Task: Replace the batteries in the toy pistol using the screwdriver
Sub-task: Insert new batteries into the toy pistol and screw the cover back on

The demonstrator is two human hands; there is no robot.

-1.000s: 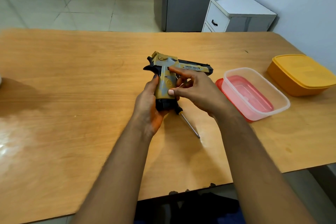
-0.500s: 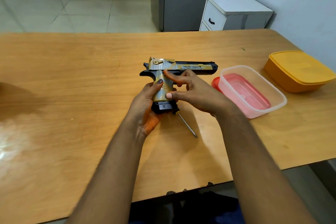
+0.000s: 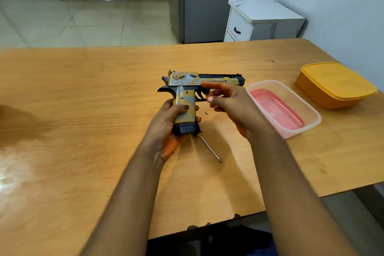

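While gripped by the butt in the left hand (image 3: 166, 122), toy pistol (image 3: 187, 98) held above the table (image 3: 83, 93), barrel pointing right, butt down toward the person. Thumb laid across the yellow grip panel, fingers wrapped round its far side; black base of the butt showing just below the palm. Right hand (image 3: 232, 104) just right of the trigger guard, apart from the grip, forefinger stretched out and blurred in front of the frame, thumb tip near the guard, the other fingers loosely curled; holding nothing that can be seen. Cannot tell whether the forefinger touches the pistol.

Screwdriver (image 3: 209, 147) flat on the table under the butt, handle end hidden behind it, shaft running toward the near right, tip free on the wood. Tiny dark speck, perhaps a screw (image 3: 206, 113), lying on the table between the two hands; too small to tell for sure.

Clear tub (image 3: 299, 102) to the right of the right hand, standing on a red lid (image 3: 276, 108) seen through its bottom. Yellow box (image 3: 334, 85) with its lid on, farther right, near the table's edge. White cabinet (image 3: 261, 23) on the floor beyond the far edge.
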